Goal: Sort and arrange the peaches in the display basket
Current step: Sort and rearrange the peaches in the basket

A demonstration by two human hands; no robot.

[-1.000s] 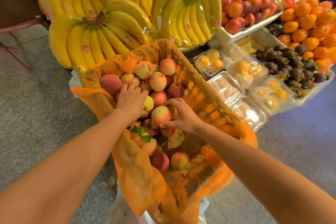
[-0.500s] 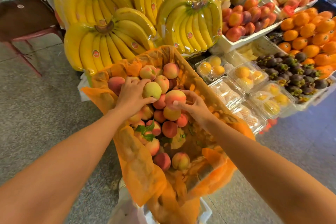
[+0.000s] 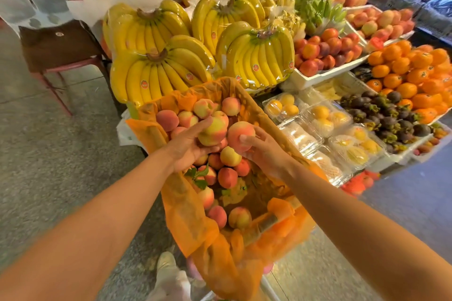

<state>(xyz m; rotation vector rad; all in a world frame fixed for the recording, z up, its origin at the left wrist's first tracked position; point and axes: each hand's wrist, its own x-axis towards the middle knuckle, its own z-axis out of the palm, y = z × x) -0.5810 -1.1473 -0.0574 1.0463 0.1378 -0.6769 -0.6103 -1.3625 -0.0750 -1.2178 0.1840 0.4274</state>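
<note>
Two hands, one peach each, raised over the far half of the orange-lined display basket.

The basket runs from just below the bananas toward the camera, its orange mesh liner draped over the rim; about seventeen loose peaches can be counted inside, some partly hidden, most heaped at the far end and middle, with two lying apart near the close end. The left hand is curled, palm up, round a yellow-green peach, fingers closed beneath it. The right hand grips a pink peach, its fingers wrapped over the fruit's near side. The two held peaches sit side by side, touching or nearly so, above the middle heap. A few green leaves lie among the fruit beneath the left wrist.
</note>
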